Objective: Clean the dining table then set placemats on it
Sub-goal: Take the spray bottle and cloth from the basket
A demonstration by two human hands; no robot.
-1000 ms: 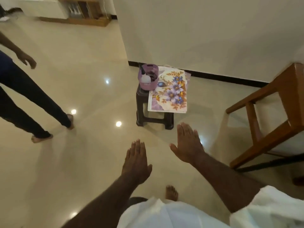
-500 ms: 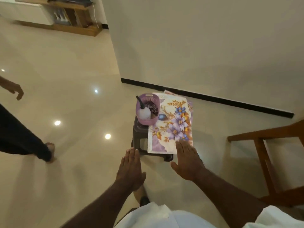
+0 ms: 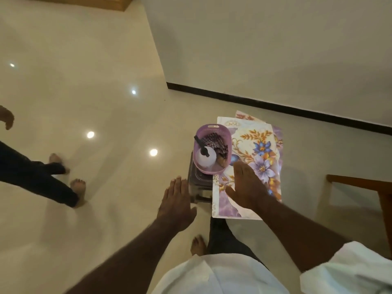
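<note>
Evidently staged for pickup, placemats (image 3: 262,149) overhang the stool's (image 3: 199,183) right edge beside the basket (image 3: 209,171); left hand (image 3: 177,200) and right hand (image 3: 247,187) hover, fingers straight, gripping nothing.

Stool (image 3: 200,183) mostly hidden under basket (image 3: 212,171) and placemats (image 3: 254,134). Lower ones showed edges only. Bystander (image 3: 42,181) cut off at left edge, wooden chair (image 3: 360,183) at right.

Flat right hand (image 3: 246,187) over floral placemats (image 3: 256,149) beside purple basket (image 3: 212,149)
</note>
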